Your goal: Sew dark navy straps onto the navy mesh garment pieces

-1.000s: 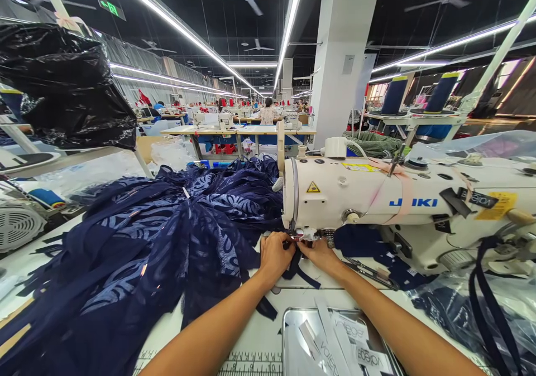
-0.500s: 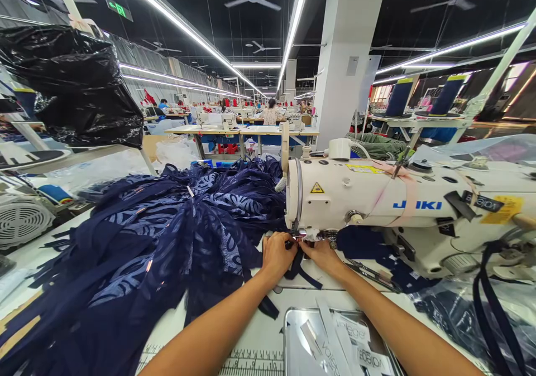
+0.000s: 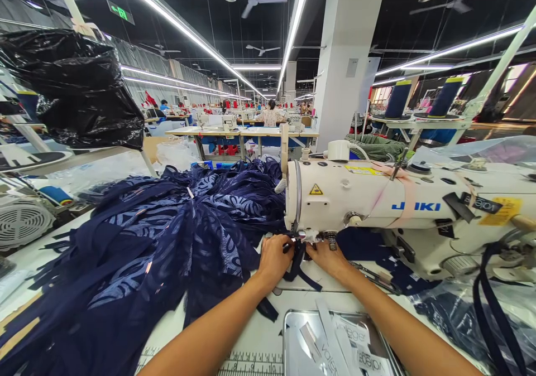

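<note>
Navy strap [image 3: 297, 260] sits under machine head [image 3: 293, 194], between left hand [image 3: 276, 259] and right hand [image 3: 329, 260]; can't tell if either grip pinches. Long axis near-far, loose end near-right.

A white flat-topped bench [image 3: 270, 331], with a black-marked ruler scale [image 3: 259, 365] along its near edge, carries a heap of navy-blue, pale-patterned fabric [image 3: 167, 242] at left and a white sewing machine [image 3: 335, 192] at right. A shallow silver metal tray [image 3: 295, 342] sits beside the scale; a slim grey metal tool [image 3: 379, 280] lies near the machine's base.
</note>
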The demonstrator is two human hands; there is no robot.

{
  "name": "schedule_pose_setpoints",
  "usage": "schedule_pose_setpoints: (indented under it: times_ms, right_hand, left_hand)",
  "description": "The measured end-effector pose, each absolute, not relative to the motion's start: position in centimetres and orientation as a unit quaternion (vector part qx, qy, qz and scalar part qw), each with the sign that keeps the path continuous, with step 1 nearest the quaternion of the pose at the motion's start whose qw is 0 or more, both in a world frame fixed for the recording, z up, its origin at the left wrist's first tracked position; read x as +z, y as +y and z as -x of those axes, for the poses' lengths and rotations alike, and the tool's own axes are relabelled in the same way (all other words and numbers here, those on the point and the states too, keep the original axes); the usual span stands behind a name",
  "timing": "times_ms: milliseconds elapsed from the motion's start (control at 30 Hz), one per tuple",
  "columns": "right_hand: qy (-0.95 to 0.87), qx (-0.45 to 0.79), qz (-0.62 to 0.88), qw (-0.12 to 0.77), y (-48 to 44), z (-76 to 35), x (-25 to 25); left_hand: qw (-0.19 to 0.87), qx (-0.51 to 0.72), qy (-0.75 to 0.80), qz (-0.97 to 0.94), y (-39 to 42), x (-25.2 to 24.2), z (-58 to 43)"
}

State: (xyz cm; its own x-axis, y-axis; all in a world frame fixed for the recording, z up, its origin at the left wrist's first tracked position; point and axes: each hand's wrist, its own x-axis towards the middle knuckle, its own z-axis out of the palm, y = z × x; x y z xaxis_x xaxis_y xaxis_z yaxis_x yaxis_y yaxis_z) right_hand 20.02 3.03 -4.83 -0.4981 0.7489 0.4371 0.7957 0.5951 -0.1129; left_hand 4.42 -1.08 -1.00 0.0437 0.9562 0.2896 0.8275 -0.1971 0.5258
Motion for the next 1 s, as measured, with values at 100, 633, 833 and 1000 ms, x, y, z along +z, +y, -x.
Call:
schedule_pose_setpoints:
  times_ms: [100,633,833,1000]
  right_hand:
    - [-0.869,0.061,0.455,0.184,2.4,-20.4,-2.5]
    - [-0.824,0.268,0.424,0.263,2.1,-20.4,-2.6]
    - [-0.893,0.045,0.410,0.180,1.1,-20.2,-2.7]
    - [-0.899,-0.015,0.415,0.137,0.5,-20.1,-2.0]
  left_hand:
    - [0.091,0.295,0.605,-0.734,-1.3,-0.9,-4.3]
    - [0.135,0.199,0.581,-0.777,-2.0,0.1,-4.1]
    - [0.079,0.185,0.613,-0.764,-0.4,0.1,-3.4]
    - [0.053,0.182,0.607,-0.771,1.3,-0.2,-4.1]
